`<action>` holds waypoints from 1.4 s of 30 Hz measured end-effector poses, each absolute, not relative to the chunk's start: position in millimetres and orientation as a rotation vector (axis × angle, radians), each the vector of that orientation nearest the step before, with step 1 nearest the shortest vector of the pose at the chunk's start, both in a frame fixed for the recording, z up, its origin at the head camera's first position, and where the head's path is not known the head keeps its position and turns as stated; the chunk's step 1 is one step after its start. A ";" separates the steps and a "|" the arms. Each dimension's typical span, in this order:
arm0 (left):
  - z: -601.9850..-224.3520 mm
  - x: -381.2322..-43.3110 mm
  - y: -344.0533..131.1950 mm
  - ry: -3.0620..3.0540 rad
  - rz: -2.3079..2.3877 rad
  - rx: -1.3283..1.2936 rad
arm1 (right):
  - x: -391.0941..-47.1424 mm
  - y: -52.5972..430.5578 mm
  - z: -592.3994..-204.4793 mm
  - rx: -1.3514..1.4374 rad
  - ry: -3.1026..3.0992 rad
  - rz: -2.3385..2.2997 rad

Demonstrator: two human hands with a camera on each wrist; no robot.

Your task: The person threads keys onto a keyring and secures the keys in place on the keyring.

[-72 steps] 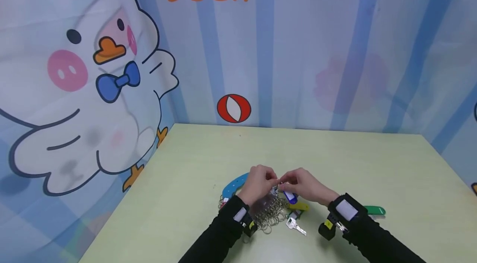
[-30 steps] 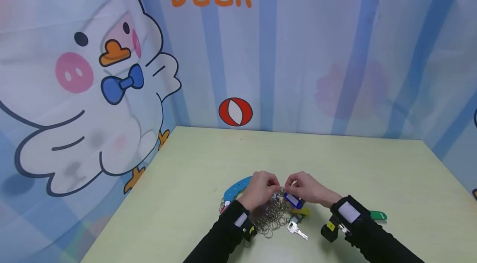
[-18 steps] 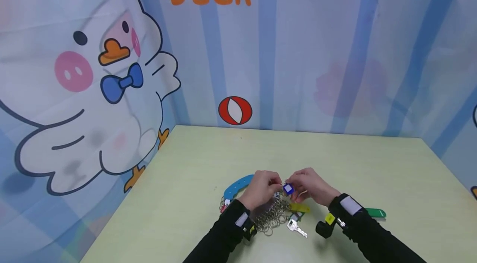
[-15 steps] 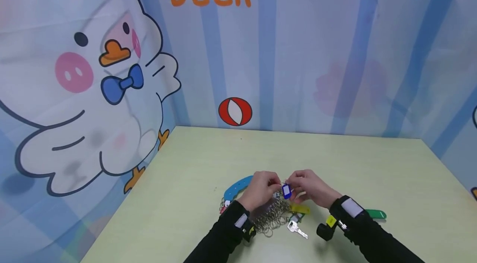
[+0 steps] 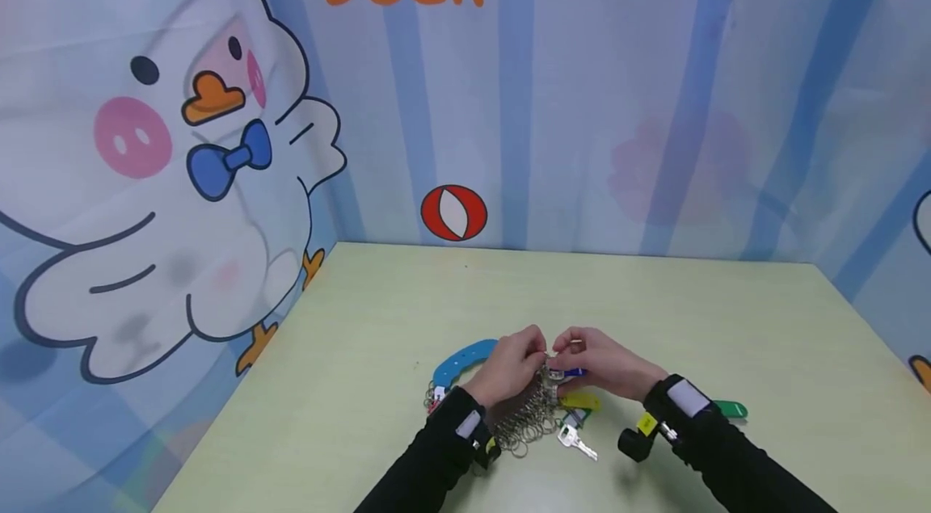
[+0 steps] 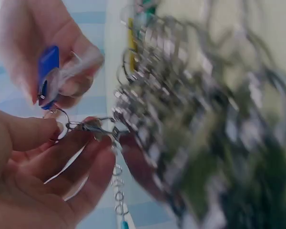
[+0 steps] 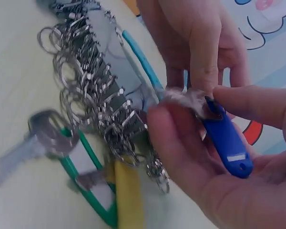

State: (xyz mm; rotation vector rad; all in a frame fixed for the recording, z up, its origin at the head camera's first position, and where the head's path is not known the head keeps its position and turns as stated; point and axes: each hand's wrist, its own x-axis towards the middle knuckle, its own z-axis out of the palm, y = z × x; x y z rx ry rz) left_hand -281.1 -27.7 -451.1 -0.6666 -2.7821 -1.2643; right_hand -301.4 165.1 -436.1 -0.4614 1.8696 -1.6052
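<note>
My left hand (image 5: 509, 363) pinches a small metal ring (image 6: 66, 119) at the end of a clasp, above a bunch of metal rings and clasps (image 5: 527, 420). Beside it, my right hand (image 5: 607, 366) holds a blue key tag (image 7: 229, 145) between thumb and fingers. A blurred silver key (image 6: 78, 67) hangs by the tag, close to the right fingertips. The fingers of both hands are nearly touching. Under the right hand lie a yellow tag (image 5: 579, 401) and a green-framed tag (image 7: 88, 162) with a silver key (image 5: 578, 442).
A blue curved strip with holes (image 5: 461, 359) lies behind the left hand, with something red and white at its near end. A green object (image 5: 730, 409) lies past the right wrist, partly hidden. The pale table (image 5: 655, 303) meets a printed cloth backdrop.
The blue tag has turned from hanging face-on to lying nearly edge-on in the right hand. Over the last second the right fingers have regripped it. The left hand has barely moved.
</note>
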 end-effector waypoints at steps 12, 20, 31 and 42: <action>-457.6 -294.3 -39.4 -2.704 -2.182 -0.425 | -303.9 178.3 -448.8 -0.328 1.856 -1.768; -459.4 -292.2 -39.4 -2.722 -2.191 -0.472 | -298.9 185.6 -453.4 -0.323 1.830 -1.770; -448.1 -288.0 -27.9 -2.737 -2.069 -0.523 | -298.9 192.1 -449.9 -0.331 1.859 -1.765; -444.4 -283.4 -17.7 -2.799 -1.915 -0.558 | -294.1 197.8 -450.9 -0.307 1.891 -1.764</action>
